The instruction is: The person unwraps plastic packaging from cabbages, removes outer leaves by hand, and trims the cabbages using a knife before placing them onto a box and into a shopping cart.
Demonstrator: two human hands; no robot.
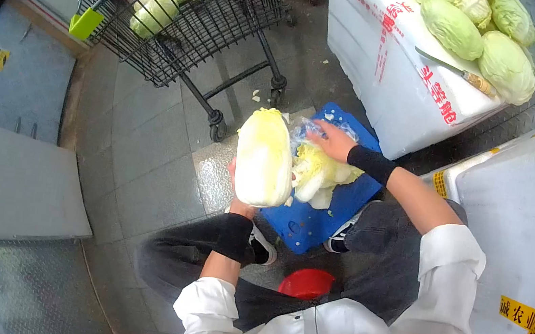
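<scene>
A napa cabbage [265, 160], white at its base and yellow at the leafy end, rests upright in my left hand [233, 172]. My left fingers wrap behind it and are mostly hidden. My right hand [332, 141], with a black band at the wrist, reaches over the blue board [300, 230]. Its fingers are closed on crumpled clear plastic film [301, 129], slightly blurred. Below that hand, loose cabbage leaves [321, 174] lie piled on the board.
A wire shopping cart [190, 33] at upper left carries napa cabbages [154, 11]. On a white foam box [377, 66] sit several green cabbages [506, 64] and a wooden-handled knife [479, 83]. Another white box [505, 200] stands right. A red plastic item [307, 283] is between my legs.
</scene>
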